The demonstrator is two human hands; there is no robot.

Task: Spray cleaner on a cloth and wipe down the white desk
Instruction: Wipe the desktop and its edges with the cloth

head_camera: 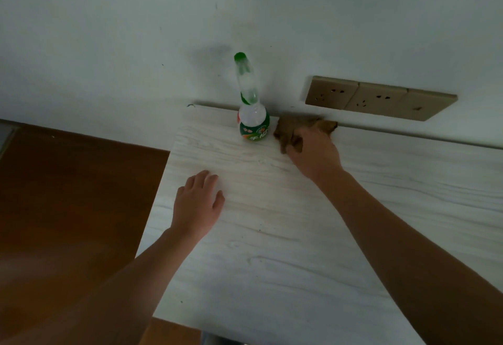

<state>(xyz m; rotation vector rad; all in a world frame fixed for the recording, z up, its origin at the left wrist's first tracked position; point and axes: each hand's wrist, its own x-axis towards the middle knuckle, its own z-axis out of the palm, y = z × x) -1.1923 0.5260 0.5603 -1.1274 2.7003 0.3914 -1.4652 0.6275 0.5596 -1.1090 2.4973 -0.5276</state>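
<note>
The bottle [254, 124] stands upright at the back left corner of the table [299, 235], right up by the wall [136, 31]. It's clear plastic with a green cap and a green label round the fat bottom part. I can't really make out the print on it.

Just right of the bottle is the cloth [285, 128], very close to it, though I can't tell if they actually touch. It's brown and bunched up, lying on the table along the back edge where it meets the wall. The right hand [313, 154] is on top of the cloth with the fingers curled into it, gripping, so a good chunk of the cloth is hidden underneath. Bits stick out toward the bottle and on the far side of the hand.

The left hand [197, 203] is in front of the bottle and a bit to its left, well apart from it and nearer the person. It's palm down on the table, fingers pretty much straight and close together, thumb out to the side, holding nothing. I can't tell whether it's pressing or just resting.

The table is white with a grey wood-grain pattern. On the wall, up and to the right of the bottle, past the cloth, there's a row of tan sockets [378, 98]. Left of the bottle, beyond the table edge, is reddish-brown floor [68, 195].
</note>
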